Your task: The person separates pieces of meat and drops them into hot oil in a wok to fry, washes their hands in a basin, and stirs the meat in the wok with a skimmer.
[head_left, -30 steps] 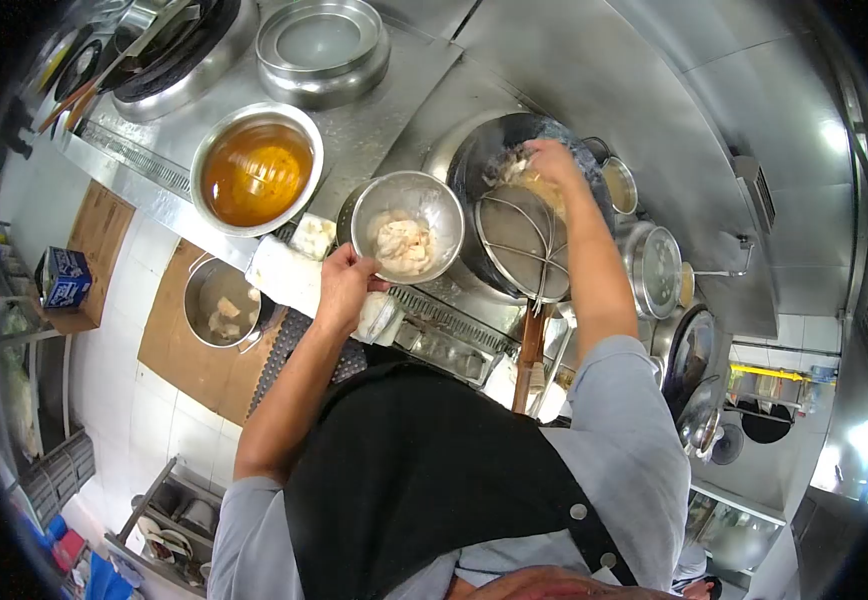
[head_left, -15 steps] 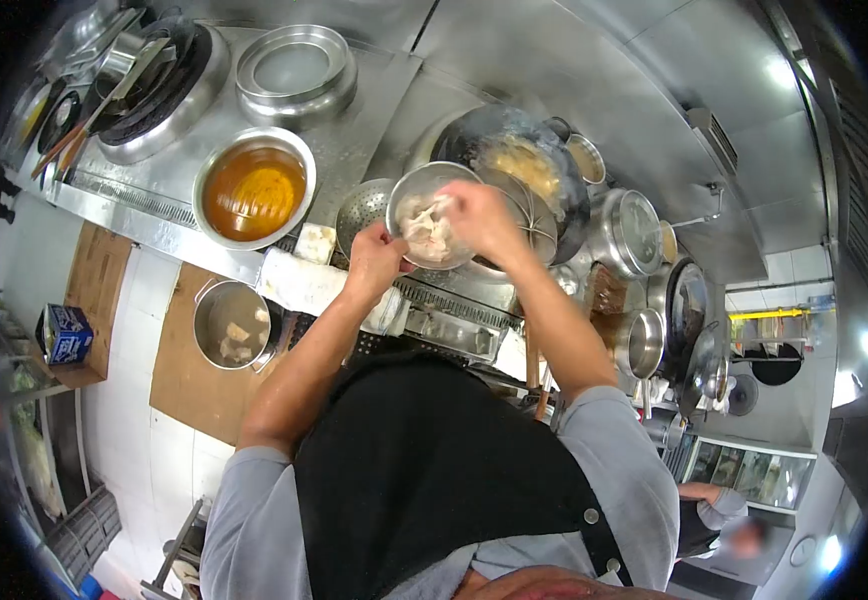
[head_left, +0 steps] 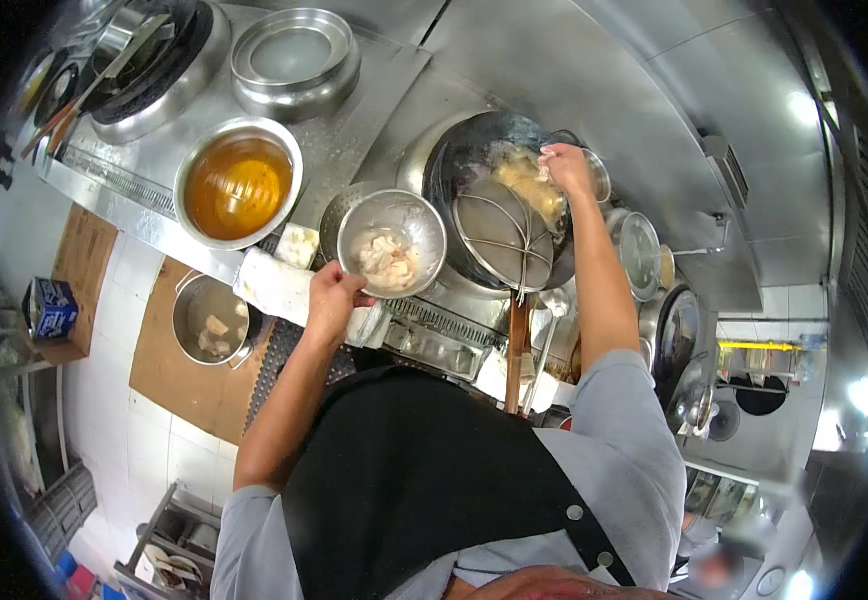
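Note:
My left hand [head_left: 336,300] grips the rim of a metal bowl [head_left: 424,222], tilted slightly toward me. Pale, wet pieces that look like raw meat [head_left: 386,260] lie inside it. Over the far right side of a black wok [head_left: 444,165], my right hand [head_left: 568,168] pinches a small pale piece of the same kind. Yellowish pieces bubble in hot oil [head_left: 529,190] beneath that hand. A round wire-mesh strainer [head_left: 494,232] with a wooden handle [head_left: 518,350] rests across the wok's near side. Partly hidden behind the bowl is a perforated ladle [head_left: 336,212].
A bowl of amber oil [head_left: 239,188] sits to the left, with a folded white cloth [head_left: 274,285] near it. Below stands a pot [head_left: 212,318] holding liquid and pale chunks. Lidded pots [head_left: 639,255] line the right side. Another person [head_left: 719,560] is at lower right.
My right hand has moved from inside the bowl out over the wok, carrying a pale piece. My left hand has drawn the bowl left and toward me.

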`<state>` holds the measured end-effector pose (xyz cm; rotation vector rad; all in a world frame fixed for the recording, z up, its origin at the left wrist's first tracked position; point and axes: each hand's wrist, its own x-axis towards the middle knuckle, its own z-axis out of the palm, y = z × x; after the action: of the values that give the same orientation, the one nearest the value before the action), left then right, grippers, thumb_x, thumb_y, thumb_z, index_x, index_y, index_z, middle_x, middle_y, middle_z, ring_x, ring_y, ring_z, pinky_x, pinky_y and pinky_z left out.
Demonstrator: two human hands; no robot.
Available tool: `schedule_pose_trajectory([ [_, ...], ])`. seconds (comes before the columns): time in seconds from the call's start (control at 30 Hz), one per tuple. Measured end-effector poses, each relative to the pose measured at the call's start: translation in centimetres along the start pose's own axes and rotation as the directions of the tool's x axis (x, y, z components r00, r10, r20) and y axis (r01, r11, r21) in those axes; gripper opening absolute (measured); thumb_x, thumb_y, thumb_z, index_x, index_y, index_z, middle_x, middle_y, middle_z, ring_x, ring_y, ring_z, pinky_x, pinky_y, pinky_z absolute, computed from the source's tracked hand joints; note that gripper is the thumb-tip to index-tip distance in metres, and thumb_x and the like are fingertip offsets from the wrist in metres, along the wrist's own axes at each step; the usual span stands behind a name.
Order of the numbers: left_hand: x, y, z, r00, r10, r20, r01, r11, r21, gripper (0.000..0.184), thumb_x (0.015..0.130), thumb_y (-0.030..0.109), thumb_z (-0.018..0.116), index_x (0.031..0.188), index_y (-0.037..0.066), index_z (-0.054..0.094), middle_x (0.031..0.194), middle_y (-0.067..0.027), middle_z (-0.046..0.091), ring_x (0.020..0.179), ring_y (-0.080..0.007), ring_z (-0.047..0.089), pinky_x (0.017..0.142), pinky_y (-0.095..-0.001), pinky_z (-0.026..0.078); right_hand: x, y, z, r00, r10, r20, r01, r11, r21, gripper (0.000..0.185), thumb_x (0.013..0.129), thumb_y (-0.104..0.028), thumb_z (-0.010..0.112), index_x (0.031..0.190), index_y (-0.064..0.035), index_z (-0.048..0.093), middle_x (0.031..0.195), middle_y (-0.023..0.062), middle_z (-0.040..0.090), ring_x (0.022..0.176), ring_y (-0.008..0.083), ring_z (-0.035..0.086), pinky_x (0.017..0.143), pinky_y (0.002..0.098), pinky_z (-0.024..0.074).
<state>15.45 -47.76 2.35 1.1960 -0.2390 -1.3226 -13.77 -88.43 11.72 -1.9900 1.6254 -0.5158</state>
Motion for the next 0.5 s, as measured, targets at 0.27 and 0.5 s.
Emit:
schedule_pose_trajectory([
  [0.27, -1.7, 0.0, -1.7, 0.992, 0.000, -0.125, 0.004, 1.000, 0.026, 0.005, 0.089, 0.000, 0.062, 0.092, -0.001, 0.057, 0.084, -0.0112, 0.066, 0.068, -0.0197, 0.067, 0.064, -0.0299, 0.060, 3.7, 3.6, -0.7, 0.965, -0.230, -0.124, 0.147, 0.870, -0.471, 0.029, 0.089, -0.014, 0.060, 0.115, -0.0098, 0.075, 0.110, 0.0185, 0.073, 0.103, 0.0378, 0.070, 0.092, 0.0434, 0.0539],
  [0.5, -1.1, 1.4, 1.7, 0.991, 0.043, 0.126, -0.049, 0.998, 0.046, 0.008, 0.089, 0.001, 0.064, 0.097, -0.002, 0.063, 0.087, -0.0105, 0.068, 0.072, -0.0183, 0.068, 0.064, -0.0300, 0.060, -17.5, -10.3, 0.3, 0.995, -0.047, 0.089, 0.021, 0.961, 0.277, 0.023, 0.099, -0.025, 0.067, 0.111, -0.0068, 0.072, 0.091, 0.0018, 0.072, 0.074, 0.0089, 0.065, 0.057, 0.0257, 0.0519],
])
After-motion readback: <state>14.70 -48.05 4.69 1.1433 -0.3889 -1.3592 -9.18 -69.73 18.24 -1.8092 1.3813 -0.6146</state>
